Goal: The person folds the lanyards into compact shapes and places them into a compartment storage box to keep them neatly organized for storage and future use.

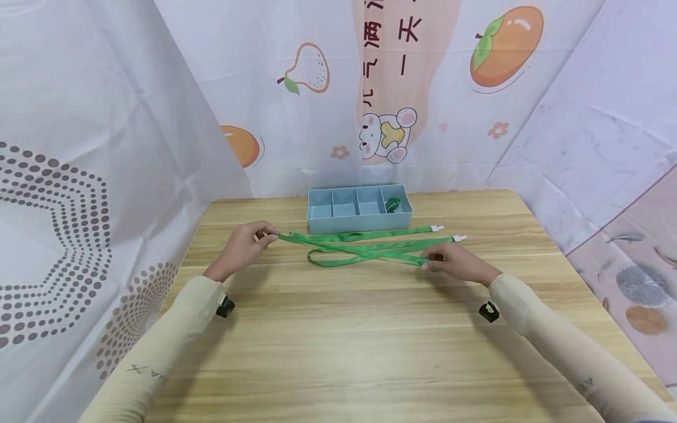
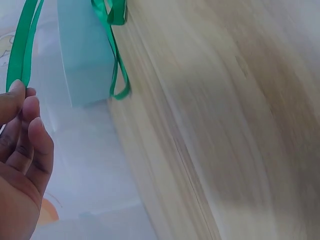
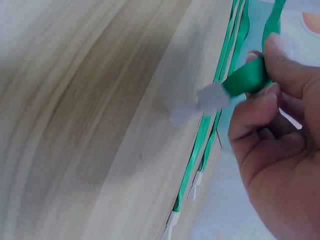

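Green lanyard straps (image 1: 365, 249) with white clips (image 1: 459, 238) lie stretched across the wooden table (image 1: 338, 341), just in front of a blue-grey tray (image 1: 359, 223). My left hand (image 1: 267, 235) pinches the straps' left end; in the left wrist view the strap (image 2: 22, 50) runs up from my fingertips (image 2: 20, 92). My right hand (image 1: 431, 259) grips the straps at their right side. In the right wrist view, thumb and fingers (image 3: 265, 80) pinch a green strap end (image 3: 247, 79) with a blurred white clip (image 3: 212, 97), above other straps (image 3: 200, 145) on the table.
The tray has several compartments, and a small rolled green item (image 1: 392, 204) lies in the rightmost one. Printed cloth backdrops (image 1: 95, 147) close in the table at the left, back and right. The near half of the table holds only my forearms.
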The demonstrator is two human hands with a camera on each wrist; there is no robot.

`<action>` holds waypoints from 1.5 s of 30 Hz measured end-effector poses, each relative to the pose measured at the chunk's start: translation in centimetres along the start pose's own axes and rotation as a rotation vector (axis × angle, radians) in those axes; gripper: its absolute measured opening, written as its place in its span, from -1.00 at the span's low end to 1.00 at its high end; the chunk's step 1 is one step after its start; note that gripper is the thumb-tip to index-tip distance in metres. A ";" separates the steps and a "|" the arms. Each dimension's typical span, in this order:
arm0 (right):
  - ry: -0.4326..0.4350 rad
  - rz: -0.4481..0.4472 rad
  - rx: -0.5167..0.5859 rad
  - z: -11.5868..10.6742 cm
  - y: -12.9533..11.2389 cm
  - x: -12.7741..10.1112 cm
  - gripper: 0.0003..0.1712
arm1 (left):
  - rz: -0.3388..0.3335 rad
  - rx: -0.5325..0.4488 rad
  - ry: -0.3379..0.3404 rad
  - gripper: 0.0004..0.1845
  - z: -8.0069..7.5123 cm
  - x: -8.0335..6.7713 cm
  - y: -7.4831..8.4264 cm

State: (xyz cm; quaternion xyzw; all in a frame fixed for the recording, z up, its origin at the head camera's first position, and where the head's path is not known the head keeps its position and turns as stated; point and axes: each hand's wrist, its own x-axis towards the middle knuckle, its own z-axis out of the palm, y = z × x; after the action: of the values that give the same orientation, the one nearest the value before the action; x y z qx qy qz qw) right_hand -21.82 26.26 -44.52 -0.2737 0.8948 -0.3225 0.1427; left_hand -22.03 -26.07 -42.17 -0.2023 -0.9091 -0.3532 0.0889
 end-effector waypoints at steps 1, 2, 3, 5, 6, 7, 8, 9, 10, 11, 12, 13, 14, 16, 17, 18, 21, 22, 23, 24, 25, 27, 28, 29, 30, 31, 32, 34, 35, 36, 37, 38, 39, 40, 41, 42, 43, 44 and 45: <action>-0.002 -0.009 -0.012 -0.1 0.0 -0.1 -0.82 | -0.006 -0.001 0.007 -0.94 -0.2 0.0 -0.1; -0.003 -0.012 -0.025 -0.3 0.0 -0.1 -0.84 | -0.011 0.000 0.013 -0.93 -0.3 -0.1 -0.2; -0.004 -0.012 -0.035 -0.4 0.1 -0.1 -0.86 | -0.016 0.000 0.020 -0.93 -0.5 -0.1 -0.3; -0.012 -0.023 -0.057 -0.6 0.1 -0.2 -0.88 | -0.023 0.001 0.028 -0.93 -0.7 -0.1 -0.4; -0.018 -0.027 -0.063 -0.7 0.2 -0.2 -0.89 | -0.027 0.002 0.032 -0.94 -0.7 -0.1 -0.4; -0.023 -0.030 -0.070 -0.7 0.2 -0.2 -0.90 | -0.025 0.003 0.034 -0.94 -0.8 -0.1 -0.4; -0.027 -0.033 -0.073 -0.8 0.2 -0.2 -0.90 | -0.021 0.004 0.036 -0.94 -0.8 -0.1 -0.4; -0.031 -0.047 -0.076 -0.8 0.3 -0.3 -0.89 | -0.016 0.003 0.037 -0.94 -0.8 0.0 -0.2; -0.033 -0.060 -0.080 -0.8 0.3 -0.3 -0.88 | -0.009 0.004 0.039 -0.94 -0.8 0.0 -0.1; -0.032 -0.073 -0.087 -0.7 0.4 -0.3 -0.88 | -0.001 0.005 0.043 -0.94 -0.9 0.0 0.1; -0.031 -0.086 -0.092 -0.7 0.5 -0.4 -0.89 | 0.009 0.006 0.047 -0.94 -0.9 0.0 0.2; -0.028 -0.100 -0.100 -0.7 0.6 -0.4 -0.89 | 0.020 0.006 0.054 -0.93 -0.9 0.1 0.3; -0.026 -0.107 -0.108 -0.6 0.7 -0.4 -0.90 | 0.031 0.003 0.061 -0.93 -1.0 0.2 0.5; -0.019 -0.112 -0.125 -0.4 0.9 -0.4 -0.92 | 0.054 0.000 0.077 -0.92 -1.2 0.3 1.1; -0.015 -0.110 -0.132 -0.4 1.0 -0.5 -0.93 | 0.065 0.001 0.085 -0.92 -1.4 0.5 1.4; -0.011 -0.111 -0.135 -0.3 1.1 -0.5 -0.93 | 0.077 0.000 0.094 -0.92 -1.5 0.6 1.7; 0.001 -0.097 -0.141 -0.2 1.1 -0.4 -0.90 | 0.113 0.004 0.122 -0.91 -2.2 1.1 3.1; 0.003 -0.088 -0.140 -0.1 1.1 -0.4 -0.89 | 0.125 0.008 0.131 -0.91 -2.4 1.3 3.7; 0.004 -0.085 -0.137 -0.1 1.1 -0.3 -0.88 | 0.140 0.013 0.139 -0.91 -2.6 1.5 4.2; 0.004 -0.081 -0.137 -0.1 1.1 -0.3 -0.87 | 0.159 0.018 0.147 -0.90 -2.7 1.8 4.7; 0.003 -0.077 -0.138 0.0 1.1 -0.2 -0.86 | 0.177 0.022 0.155 -0.90 -2.9 2.0 5.3; -0.006 -0.071 -0.133 0.2 1.0 -0.1 -0.85 | 0.216 0.035 0.166 -0.89 -3.1 2.4 6.3; -0.013 -0.072 -0.134 0.3 0.8 0.0 -0.85 | 0.234 0.039 0.169 -0.89 -3.2 2.6 6.9; -0.020 -0.075 -0.135 0.5 0.7 0.2 -0.85 | 0.249 0.041 0.170 -0.89 -3.2 2.8 7.4; -0.025 -0.074 -0.141 0.6 0.5 0.3 -0.84 | 0.260 0.042 0.171 -0.89 -3.3 2.9 7.9; -0.030 -0.074 -0.143 0.8 0.3 0.5 -0.84 | 0.267 0.040 0.168 -0.89 -3.3 3.1 8.4; -0.034 -0.067 -0.143 1.0 0.0 0.7 -0.83 | 0.276 0.039 0.164 -0.89 -3.3 3.3 8.9; -0.034 -0.065 -0.150 1.5 -0.7 1.4 -0.79 | 0.291 0.030 0.148 -0.89 -3.3 3.6 9.8; -0.032 -0.063 -0.144 1.8 -1.1 1.8 -0.76 | 0.302 0.027 0.142 -0.88 -3.2 3.8 10.3; -0.032 -0.060 -0.137 2.1 -1.7 2.2 -0.73 | 0.316 0.026 0.136 -0.88 -3.2 4.0 10.6; -0.029 -0.061 -0.122 2.4 -2.3 2.7 -0.70 | 0.331 0.024 0.130 -0.87 -3.2 4.1 11.0; -0.023 -0.068 -0.110 2.8 -3.0 3.2 -0.67 | 0.349 0.022 0.126 -0.87 -3.1 4.3 11.4; -0.013 -0.084 -0.104 3.1 -3.8 3.8 -0.64 | 0.365 0.020 0.125 -0.86 -3.1 4.5 11.7; -0.003 -0.099 -0.097 3.5 -4.6 4.4 -0.61 | 0.385 0.017 0.126 -0.86 -3.0 4.6 12.0; 0.008 -0.111 -0.091 3.8 -5.5 4.9 -0.58 | 0.403 0.015 0.129 -0.85 -3.0 4.8 12.4; 0.022 -0.131 -0.090 4.2 -6.3 5.5 -0.55 | 0.420 0.007 0.133 -0.84 -3.0 5.0 12.6; 0.038 -0.150 -0.087 4.6 -7.2 5.9 -0.52 | 0.439 0.001 0.138 -0.83 -3.0 5.2 13.0; 0.051 -0.168 -0.090 4.9 -8.0 6.4 -0.48 | 0.460 -0.003 0.144 -0.83 -3.0 5.4 13.3; 0.063 -0.181 -0.091 5.3 -8.8 6.8 -0.44 | 0.476 -0.007 0.151 -0.82 -3.1 5.7 13.6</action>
State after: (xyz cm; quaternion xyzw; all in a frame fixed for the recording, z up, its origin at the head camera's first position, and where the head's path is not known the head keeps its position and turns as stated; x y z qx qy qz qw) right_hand -21.57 14.01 -43.26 -0.3495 0.8842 -0.3014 0.0723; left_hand -21.22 -17.34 -29.93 -0.3841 -0.8253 -0.3397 0.2365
